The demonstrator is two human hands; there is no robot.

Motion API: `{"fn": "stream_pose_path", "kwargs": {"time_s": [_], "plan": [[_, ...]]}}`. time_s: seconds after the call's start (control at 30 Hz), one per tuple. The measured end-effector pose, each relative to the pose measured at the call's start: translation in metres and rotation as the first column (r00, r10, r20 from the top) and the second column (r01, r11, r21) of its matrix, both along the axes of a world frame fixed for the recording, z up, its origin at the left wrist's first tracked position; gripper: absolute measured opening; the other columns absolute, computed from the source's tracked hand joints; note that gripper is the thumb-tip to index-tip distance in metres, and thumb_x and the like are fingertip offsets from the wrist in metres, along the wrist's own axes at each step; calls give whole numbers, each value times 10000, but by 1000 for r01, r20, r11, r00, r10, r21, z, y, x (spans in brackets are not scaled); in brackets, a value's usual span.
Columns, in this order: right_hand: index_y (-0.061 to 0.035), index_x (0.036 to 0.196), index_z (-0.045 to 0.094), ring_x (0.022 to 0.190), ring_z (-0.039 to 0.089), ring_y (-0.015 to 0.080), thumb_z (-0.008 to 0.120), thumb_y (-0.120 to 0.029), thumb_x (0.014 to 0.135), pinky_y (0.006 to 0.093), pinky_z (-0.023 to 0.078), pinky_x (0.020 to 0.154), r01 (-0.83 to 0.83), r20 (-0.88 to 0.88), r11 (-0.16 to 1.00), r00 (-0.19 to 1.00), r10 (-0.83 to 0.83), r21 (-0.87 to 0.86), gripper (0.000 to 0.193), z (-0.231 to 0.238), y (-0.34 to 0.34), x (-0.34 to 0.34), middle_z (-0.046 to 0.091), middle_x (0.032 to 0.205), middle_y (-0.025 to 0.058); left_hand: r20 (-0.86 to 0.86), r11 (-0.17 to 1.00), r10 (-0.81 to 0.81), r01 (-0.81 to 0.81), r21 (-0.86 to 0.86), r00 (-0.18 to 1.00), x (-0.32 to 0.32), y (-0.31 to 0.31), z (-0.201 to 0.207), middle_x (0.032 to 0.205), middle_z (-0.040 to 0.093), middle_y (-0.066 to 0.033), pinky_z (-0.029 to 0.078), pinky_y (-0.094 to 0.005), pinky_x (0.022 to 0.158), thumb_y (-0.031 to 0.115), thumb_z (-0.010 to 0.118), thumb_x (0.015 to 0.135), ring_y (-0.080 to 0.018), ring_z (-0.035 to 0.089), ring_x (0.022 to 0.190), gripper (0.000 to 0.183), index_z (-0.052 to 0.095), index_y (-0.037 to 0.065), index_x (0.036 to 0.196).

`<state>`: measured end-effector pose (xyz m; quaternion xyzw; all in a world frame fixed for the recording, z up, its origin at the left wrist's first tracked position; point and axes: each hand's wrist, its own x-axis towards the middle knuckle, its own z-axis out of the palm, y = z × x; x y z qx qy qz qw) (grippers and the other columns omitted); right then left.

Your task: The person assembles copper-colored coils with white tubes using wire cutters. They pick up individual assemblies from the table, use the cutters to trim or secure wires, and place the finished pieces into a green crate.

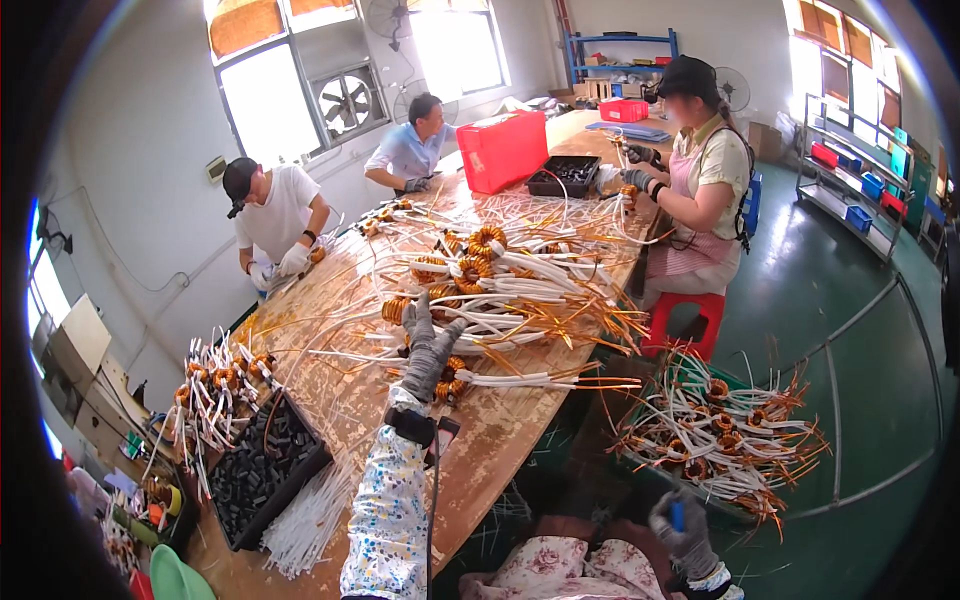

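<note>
My left hand [428, 352], in a grey glove, reaches over the table with fingers stretched out and apart. Its fingertips are at the edge of a pile of copper-wound ring coils [472, 272] with long white-sleeved leads and bare copper ends. One ring coil [452, 381] lies right beside the hand, its leads pointing right; I cannot tell whether they touch. Low at the right, near my lap, my gloved right hand [688, 540] is closed around a small blue object [678, 516]. Only its blue end shows, so its kind is unclear.
A black bin of small black parts [262, 470] stands at the table's left edge, beside white sleeves [312, 525] and more coils [225, 378]. A crate of coils [715, 440] sits right of the table [480, 440]. Three people work around it; a red box [503, 152] stands farther back.
</note>
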<state>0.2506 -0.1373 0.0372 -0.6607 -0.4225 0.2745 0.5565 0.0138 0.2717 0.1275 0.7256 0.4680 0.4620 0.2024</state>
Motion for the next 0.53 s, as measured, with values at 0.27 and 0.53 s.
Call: {"fn": "stream_pose_path", "kwargs": {"time_s": [0.27,0.53], "plan": [[-113,1150,413,939,574,323,590,-15,771,387,465,730,-824,348,304,495,796,477,430,75,87,-115,452,1281,175,-148,850,-507,521,82,849,62,-69,12,1343,349,-149,261,-356,1037,196,689,760,-275,292,1266,673,355,94,1335],[-120,965,587,800,565,264,678,-242,608,417,417,724,-451,605,818,779,164,358,388,64,93,-85,588,847,65,714,160,-616,941,-300,332,65,-160,55,1398,291,-81,240,-348,1059,249,599,850,-226,267,1298,658,251,91,1386]]}}
